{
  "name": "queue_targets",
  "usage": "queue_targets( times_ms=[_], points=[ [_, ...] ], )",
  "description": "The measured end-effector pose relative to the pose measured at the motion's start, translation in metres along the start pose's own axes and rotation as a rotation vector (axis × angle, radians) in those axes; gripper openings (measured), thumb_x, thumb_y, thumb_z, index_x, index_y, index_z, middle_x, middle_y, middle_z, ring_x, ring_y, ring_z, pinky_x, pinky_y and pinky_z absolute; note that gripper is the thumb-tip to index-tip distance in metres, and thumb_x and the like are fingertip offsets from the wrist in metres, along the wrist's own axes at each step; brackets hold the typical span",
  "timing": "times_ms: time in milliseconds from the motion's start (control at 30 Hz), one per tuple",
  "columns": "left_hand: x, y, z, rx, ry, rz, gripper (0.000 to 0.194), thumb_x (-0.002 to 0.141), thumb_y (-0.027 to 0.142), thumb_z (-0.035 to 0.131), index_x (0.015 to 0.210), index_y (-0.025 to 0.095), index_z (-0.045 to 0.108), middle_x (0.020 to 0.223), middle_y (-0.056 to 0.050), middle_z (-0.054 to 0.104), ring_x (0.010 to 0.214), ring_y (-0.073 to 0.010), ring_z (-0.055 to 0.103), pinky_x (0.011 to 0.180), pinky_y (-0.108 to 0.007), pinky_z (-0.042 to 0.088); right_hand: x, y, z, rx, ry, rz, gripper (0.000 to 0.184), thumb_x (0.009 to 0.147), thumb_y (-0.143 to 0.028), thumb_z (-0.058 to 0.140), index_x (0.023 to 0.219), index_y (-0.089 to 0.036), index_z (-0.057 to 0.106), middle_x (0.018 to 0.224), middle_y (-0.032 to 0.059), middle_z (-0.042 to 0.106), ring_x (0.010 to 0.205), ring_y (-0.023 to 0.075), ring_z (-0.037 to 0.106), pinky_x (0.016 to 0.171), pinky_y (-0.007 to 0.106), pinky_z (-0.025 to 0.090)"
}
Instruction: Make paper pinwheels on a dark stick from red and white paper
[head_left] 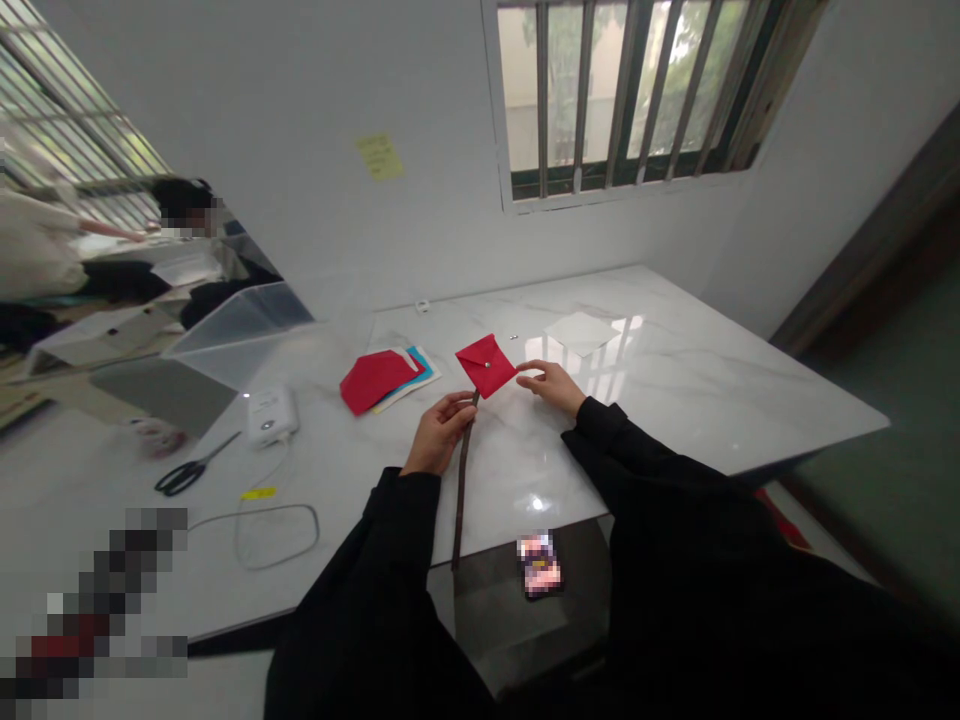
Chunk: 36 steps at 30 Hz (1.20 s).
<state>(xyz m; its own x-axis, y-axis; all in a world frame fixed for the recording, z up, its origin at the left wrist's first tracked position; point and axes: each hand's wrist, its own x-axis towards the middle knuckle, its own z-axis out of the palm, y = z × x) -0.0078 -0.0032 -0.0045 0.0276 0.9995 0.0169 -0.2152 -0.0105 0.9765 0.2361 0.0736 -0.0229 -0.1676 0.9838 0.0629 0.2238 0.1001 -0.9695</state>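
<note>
A red folded paper square (pixel 486 364) with a small metal pin in its middle sits at the top of a thin dark stick (pixel 462 480), held above the white marble table (pixel 675 380). My left hand (pixel 439 432) is closed round the stick just under the red paper. My right hand (pixel 551 385) pinches the paper's right corner with thumb and forefinger. The stick hangs down past the table's front edge. Both arms wear black sleeves.
A stack of red, blue and pale paper sheets (pixel 384 378) lies left of my hands. A white sheet (pixel 581 332) lies further back. A white device (pixel 271 415) with a looped cable, black scissors (pixel 193 470) and a clear box (pixel 240 335) are on the left. Another person sits far left.
</note>
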Motion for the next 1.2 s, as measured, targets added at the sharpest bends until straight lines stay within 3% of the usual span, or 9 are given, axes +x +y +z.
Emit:
queue_targets(
  times_ms=[67,100,233,300,467,700,833,1033,1200],
  points=[
    [0.0,0.0,0.0,-0.001,0.002,-0.001,0.05,0.06,0.034,0.098,0.101,0.016,0.076,0.087,-0.002,0.073,0.076,-0.0131,0.063,0.075,-0.026,0.05,-0.003,-0.003,0.001,0.036,0.029,0.003,0.062,0.087,-0.059,0.073,0.129,-0.013,0.069,0.062,-0.0028,0.058,0.057,0.0118,0.049,0.06,0.025,0.038],
    [-0.001,0.0,0.0,-0.002,0.003,-0.002,0.05,0.06,0.034,0.098,0.101,0.016,0.076,0.087,-0.003,0.073,0.076,-0.0131,0.063,0.075,-0.026,0.05,-0.005,-0.005,0.002,0.042,-0.023,-0.004,0.063,0.09,-0.065,0.067,0.123,-0.012,0.072,0.059,-0.0029,0.056,0.055,0.0113,0.047,0.059,0.025,0.038],
    [-0.001,0.0,0.0,-0.002,0.015,-0.004,0.051,0.061,0.035,0.098,0.103,0.016,0.076,0.087,-0.003,0.074,0.076,-0.0141,0.065,0.076,-0.028,0.05,-0.013,-0.014,0.002,0.011,-0.375,-0.028,0.082,0.093,-0.084,0.043,0.075,-0.011,0.074,0.047,-0.002,0.045,0.045,0.0087,0.035,0.051,0.026,0.03],
    [0.0,-0.001,0.0,-0.013,0.019,-0.003,0.051,0.062,0.034,0.098,0.104,0.017,0.076,0.088,-0.003,0.074,0.077,-0.0135,0.065,0.077,-0.027,0.051,-0.014,-0.016,0.003,0.046,-0.356,-0.011,0.081,0.091,-0.086,0.046,0.067,-0.013,0.07,0.047,-0.0023,0.044,0.044,0.008,0.033,0.049,0.026,0.026],
    [0.003,-0.001,-0.002,-0.1,0.067,-0.012,0.054,0.063,0.031,0.097,0.11,0.017,0.075,0.088,-0.001,0.073,0.073,-0.0093,0.065,0.075,-0.022,0.052,-0.013,-0.012,0.004,0.099,-0.279,-0.006,0.07,0.092,-0.077,0.054,0.085,-0.01,0.075,0.052,-0.0062,0.039,0.045,0.0071,0.029,0.048,0.026,0.021],
    [0.003,0.005,-0.002,-0.235,0.119,-0.03,0.054,0.068,0.026,0.094,0.117,0.017,0.073,0.09,0.0,0.071,0.072,-0.0075,0.065,0.068,-0.019,0.052,-0.03,-0.026,0.025,0.045,-0.539,-0.125,0.063,0.097,-0.065,0.056,0.119,-0.009,0.075,0.059,-0.0052,0.051,0.049,0.0082,0.037,0.051,0.025,0.026],
    [0.008,0.002,0.008,-0.282,0.095,0.014,0.05,0.07,0.026,0.092,0.115,0.018,0.073,0.091,0.0,0.07,0.075,-0.0082,0.066,0.067,-0.019,0.052,-0.038,-0.034,0.049,0.033,-0.62,-0.149,0.059,0.094,-0.067,0.06,0.101,-0.01,0.075,0.06,-0.0037,0.054,0.052,0.0086,0.042,0.053,0.024,0.029],
    [0.018,-0.004,0.03,-0.229,0.101,0.006,0.054,0.07,0.03,0.092,0.119,0.018,0.072,0.086,0.0,0.069,0.073,-0.0106,0.064,0.061,-0.021,0.048,-0.037,-0.033,0.062,0.081,-0.49,-0.173,0.058,0.091,-0.068,0.065,0.066,-0.016,0.058,0.055,-0.0026,0.052,0.051,0.0088,0.041,0.052,0.025,0.029],
    [0.029,0.003,0.025,-0.404,0.13,-0.051,0.044,0.077,0.034,0.088,0.116,0.023,0.072,0.101,-0.004,0.072,0.081,-0.0133,0.067,0.07,-0.024,0.056,-0.04,-0.041,0.057,0.102,-0.566,-0.087,0.055,0.093,-0.065,0.065,0.071,-0.014,0.063,0.056,-0.0031,0.053,0.048,0.0074,0.038,0.05,0.025,0.026]
  ],
)
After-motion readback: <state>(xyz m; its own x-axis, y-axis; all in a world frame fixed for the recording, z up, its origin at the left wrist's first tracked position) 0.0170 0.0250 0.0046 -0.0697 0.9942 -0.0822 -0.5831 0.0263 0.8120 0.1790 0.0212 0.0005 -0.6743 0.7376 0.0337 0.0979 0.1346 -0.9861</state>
